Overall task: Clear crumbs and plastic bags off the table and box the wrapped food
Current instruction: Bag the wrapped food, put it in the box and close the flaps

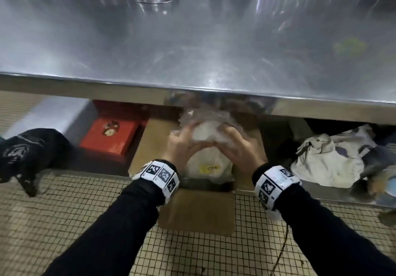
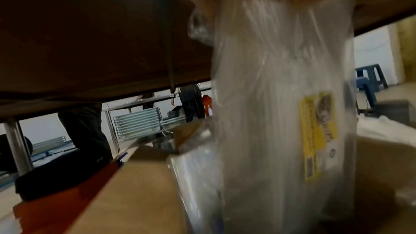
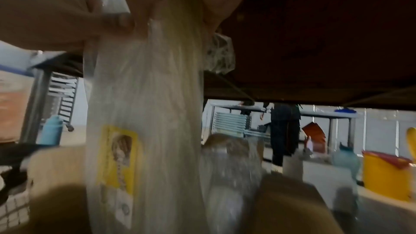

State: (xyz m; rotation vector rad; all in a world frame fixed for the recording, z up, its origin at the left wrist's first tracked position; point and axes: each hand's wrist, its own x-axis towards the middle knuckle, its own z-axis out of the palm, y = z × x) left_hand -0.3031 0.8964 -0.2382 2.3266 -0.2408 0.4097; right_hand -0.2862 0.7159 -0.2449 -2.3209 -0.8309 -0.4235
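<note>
Wrapped food (image 1: 209, 166), a long pale bag bearing a yellow label, hung upright below both hands over the open cardboard box (image 1: 196, 211) under the steel table (image 1: 192, 40). The left hand (image 1: 182, 145) and right hand (image 1: 237, 147) both clenched its gathered top, equally near.

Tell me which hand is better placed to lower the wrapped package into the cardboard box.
Neither clearly: the left hand and right hand both grip the top of the wrapped package, which hangs over the open cardboard box. Probably both lower it together; either could let go.
</note>
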